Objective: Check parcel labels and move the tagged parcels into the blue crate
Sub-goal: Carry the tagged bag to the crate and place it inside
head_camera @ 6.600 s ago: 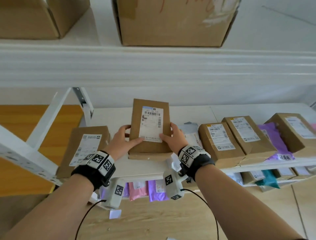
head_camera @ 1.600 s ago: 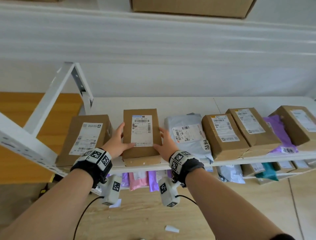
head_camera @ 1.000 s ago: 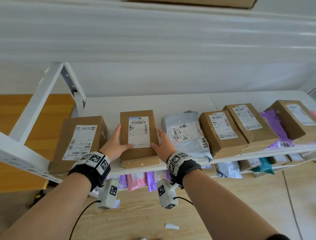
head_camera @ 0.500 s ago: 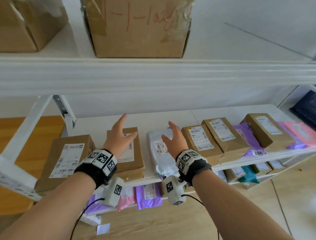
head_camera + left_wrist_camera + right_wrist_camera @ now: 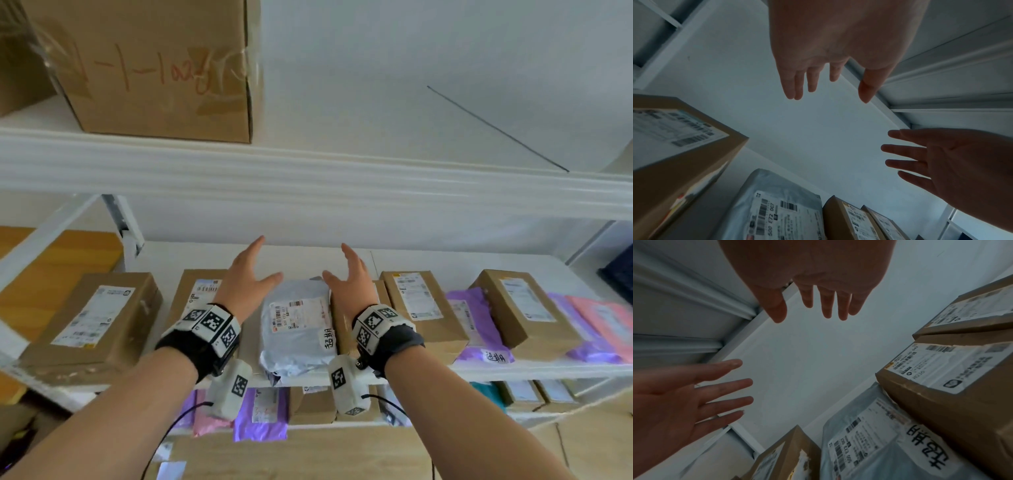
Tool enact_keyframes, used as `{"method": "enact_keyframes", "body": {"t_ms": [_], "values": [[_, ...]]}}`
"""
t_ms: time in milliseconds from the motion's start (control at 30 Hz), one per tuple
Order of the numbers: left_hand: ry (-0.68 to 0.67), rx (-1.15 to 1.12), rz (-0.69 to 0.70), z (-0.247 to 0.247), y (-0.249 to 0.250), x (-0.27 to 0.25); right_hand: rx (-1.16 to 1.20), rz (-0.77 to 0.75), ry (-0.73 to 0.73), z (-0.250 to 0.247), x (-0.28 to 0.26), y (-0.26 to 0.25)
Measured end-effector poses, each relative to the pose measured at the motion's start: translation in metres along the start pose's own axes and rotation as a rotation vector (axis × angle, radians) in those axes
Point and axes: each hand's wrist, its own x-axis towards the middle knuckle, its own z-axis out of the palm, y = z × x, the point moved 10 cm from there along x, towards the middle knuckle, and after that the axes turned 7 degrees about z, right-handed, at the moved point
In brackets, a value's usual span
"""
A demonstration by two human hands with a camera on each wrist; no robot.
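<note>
Left hand (image 5: 245, 277) and right hand (image 5: 349, 279) raised, fingers spread, holding nothing. Grey bag (image 5: 296, 329) at 6 o'clock between them: barcode label, handwritten white tag.

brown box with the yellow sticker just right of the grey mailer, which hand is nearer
Right. The right hand hovers over the brown box's left edge; the left hand is beyond the grey mailer.

Left hand (image 5: 247, 274) centre frame, fingers straight, thumb splayed, empty, right hand (image 5: 349, 278) just right of centre, mirrored, palms facing, both forearms bare, rising from lower corners
</note>
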Motion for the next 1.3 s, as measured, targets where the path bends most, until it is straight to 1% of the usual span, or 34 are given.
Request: {"method": "enact_keyframes", "body": {"t_ms": [233, 333, 467, 600, 900, 1100, 1300], "values": [[0.068, 0.037, -0.083, 0.014, -0.005, -0.016, 0.007, -0.017, -0.096, 0.0, 0.007, 0.017], [0.074, 0.018, -0.111, 0.017, -0.009, -0.022, 0.05, -0.002, -0.126, 0.005, 0.009, 0.022], [0.088, 0.026, -0.139, 0.017, -0.014, -0.027, 0.023, -0.002, -0.152, 0.013, 0.013, 0.028], [0.082, 0.028, -0.171, 0.018, -0.023, -0.027, 0.001, -0.005, -0.164, 0.02, 0.016, 0.032], [0.056, 0.058, -0.173, 0.022, -0.032, -0.02, 0.013, 0.002, -0.168, 0.025, 0.021, 0.032], [0.043, 0.039, -0.201, 0.02, -0.043, -0.02, 0.009, -0.005, -0.168, 0.031, 0.02, 0.031], [0.017, 0.058, -0.204, 0.026, -0.048, -0.021, -0.011, 0.012, -0.16, 0.034, 0.02, 0.038]]}}
